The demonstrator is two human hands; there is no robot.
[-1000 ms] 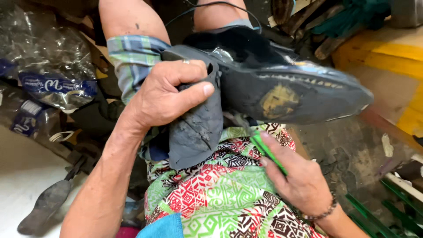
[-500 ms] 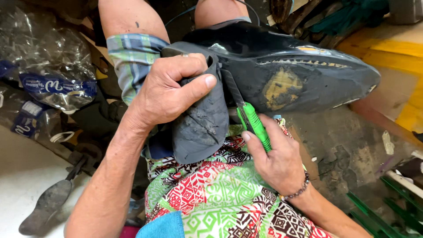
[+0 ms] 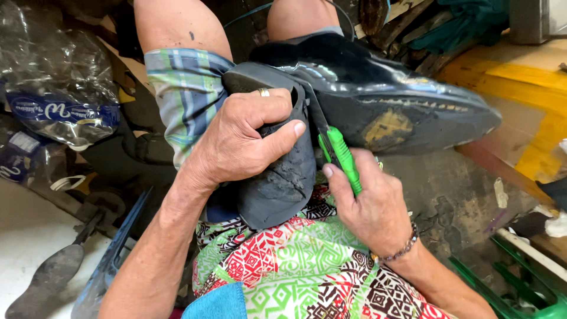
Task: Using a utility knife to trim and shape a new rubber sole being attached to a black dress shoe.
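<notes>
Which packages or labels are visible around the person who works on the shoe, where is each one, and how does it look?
Clear plastic bottles: crushed, piled at the upper left, beside the person's knee.
Blue label: a band around one bottle, blue with white script.
Second label: lower at the left edge, pale and blue, partly hidden.
No signs or screens are in view; the black shoe shows only a worn yellow patch on its sole.

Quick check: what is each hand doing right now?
Left hand: closed, gripping the peeled-back grey sole.
Right hand: closed on the green-handled knife.
</notes>
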